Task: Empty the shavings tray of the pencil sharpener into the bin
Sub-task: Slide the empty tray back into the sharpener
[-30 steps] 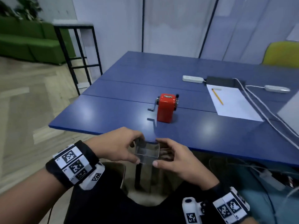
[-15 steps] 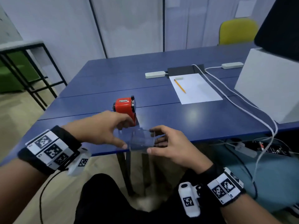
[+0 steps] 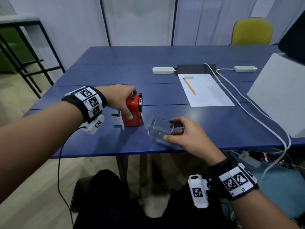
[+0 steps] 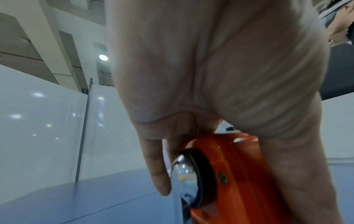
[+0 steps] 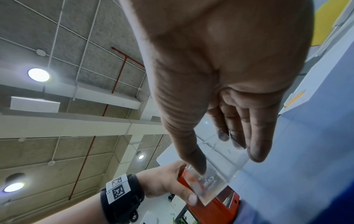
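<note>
**A:** Two hands in frame, both occupied. The left hand (image 3: 121, 100) is clamped over the top of the red box-shaped metal pencil sharpener (image 3: 132, 111), thumb down its near face, fingers over the far side. The sharpener stands upright on the blue table (image 3: 206, 123), near the front edge.

**B:** Confirmed from the left wrist view: fingers curl round the orange-red body (image 4: 233, 174), beside the black-rimmed chrome end. And the tray?

**A:** The clear, rectangular plastic shavings tray (image 3: 160, 130) is out of the sharpener, pinched by the right hand (image 3: 186, 138), thumb on the near wall, fingers on the far wall. It is tilted, just right of the sharpener and low over the table; whether it touches the table I cannot tell.

**B:** Contents?

**A:** Looks see-through; no shavings discernible. Further back: a white paper sheet (image 3: 209, 95) with a yellow pencil (image 3: 189, 85) lying on it, white cables (image 3: 247, 111) and a white box (image 3: 280, 96) at right.
</note>
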`<state>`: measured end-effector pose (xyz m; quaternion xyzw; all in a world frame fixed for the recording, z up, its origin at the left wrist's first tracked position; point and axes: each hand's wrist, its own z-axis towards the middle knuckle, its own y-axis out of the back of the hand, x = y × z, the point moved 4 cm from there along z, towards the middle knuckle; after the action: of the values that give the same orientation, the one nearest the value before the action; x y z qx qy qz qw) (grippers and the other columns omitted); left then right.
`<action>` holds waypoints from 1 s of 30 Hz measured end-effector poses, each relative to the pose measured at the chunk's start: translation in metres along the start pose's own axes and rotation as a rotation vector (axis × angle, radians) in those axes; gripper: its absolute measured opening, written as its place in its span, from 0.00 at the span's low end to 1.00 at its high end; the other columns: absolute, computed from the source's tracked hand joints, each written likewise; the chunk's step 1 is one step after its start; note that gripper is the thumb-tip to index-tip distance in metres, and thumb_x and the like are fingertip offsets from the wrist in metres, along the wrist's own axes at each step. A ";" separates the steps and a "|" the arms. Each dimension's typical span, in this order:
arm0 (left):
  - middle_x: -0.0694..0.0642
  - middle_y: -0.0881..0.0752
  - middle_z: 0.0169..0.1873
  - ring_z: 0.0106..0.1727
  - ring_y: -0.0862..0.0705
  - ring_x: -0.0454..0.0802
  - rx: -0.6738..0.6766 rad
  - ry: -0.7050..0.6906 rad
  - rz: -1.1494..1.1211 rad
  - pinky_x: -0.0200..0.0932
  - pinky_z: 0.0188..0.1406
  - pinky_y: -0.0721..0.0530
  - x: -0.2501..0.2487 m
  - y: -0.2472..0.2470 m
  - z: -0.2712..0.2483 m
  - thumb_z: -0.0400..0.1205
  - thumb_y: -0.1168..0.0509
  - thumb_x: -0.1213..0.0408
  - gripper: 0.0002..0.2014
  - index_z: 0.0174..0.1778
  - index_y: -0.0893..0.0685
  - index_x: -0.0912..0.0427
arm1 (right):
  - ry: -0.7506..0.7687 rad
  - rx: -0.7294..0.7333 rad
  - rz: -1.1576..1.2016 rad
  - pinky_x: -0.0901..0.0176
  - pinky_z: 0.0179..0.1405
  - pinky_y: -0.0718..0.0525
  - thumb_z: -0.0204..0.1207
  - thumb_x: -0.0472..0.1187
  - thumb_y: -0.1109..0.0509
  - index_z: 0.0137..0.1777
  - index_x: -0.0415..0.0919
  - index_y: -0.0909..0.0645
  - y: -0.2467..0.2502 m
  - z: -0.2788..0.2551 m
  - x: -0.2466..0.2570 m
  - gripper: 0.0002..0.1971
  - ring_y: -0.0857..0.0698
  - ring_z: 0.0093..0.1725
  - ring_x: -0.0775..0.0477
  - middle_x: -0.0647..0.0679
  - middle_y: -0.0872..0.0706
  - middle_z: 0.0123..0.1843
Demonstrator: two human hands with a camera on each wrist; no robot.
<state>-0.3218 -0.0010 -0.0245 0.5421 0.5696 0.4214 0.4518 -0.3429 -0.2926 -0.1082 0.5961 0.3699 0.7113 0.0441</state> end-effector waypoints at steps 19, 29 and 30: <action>0.45 0.22 0.64 0.64 0.19 0.54 0.201 -0.298 0.140 0.60 0.61 0.13 -0.034 -0.009 -0.016 0.61 0.13 0.65 0.43 0.71 0.21 0.36 | -0.106 -0.013 -0.048 0.73 0.42 0.12 0.70 0.52 0.08 0.69 0.53 0.20 -0.019 -0.018 -0.003 0.31 0.08 0.55 0.61 0.56 0.09 0.64; 0.44 0.42 0.90 0.88 0.38 0.48 0.217 -0.287 -0.331 0.53 0.86 0.36 -0.012 -0.004 -0.040 0.76 0.23 0.50 0.52 0.91 0.48 0.30 | -0.084 -0.122 -0.026 0.84 0.43 0.17 0.69 0.53 0.07 0.65 0.55 0.22 -0.041 -0.050 -0.003 0.31 0.13 0.55 0.70 0.65 0.14 0.58; 0.43 0.43 0.91 0.90 0.41 0.45 0.220 -0.279 -0.414 0.48 0.87 0.42 -0.014 -0.005 -0.042 0.78 0.29 0.48 0.45 0.91 0.43 0.32 | -0.075 -0.135 -0.040 0.83 0.42 0.16 0.69 0.54 0.08 0.64 0.56 0.23 -0.047 -0.050 0.000 0.31 0.13 0.55 0.69 0.64 0.14 0.58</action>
<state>-0.3634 -0.0146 -0.0185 0.5127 0.6431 0.1768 0.5406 -0.4048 -0.2824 -0.1367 0.6105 0.3308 0.7108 0.1125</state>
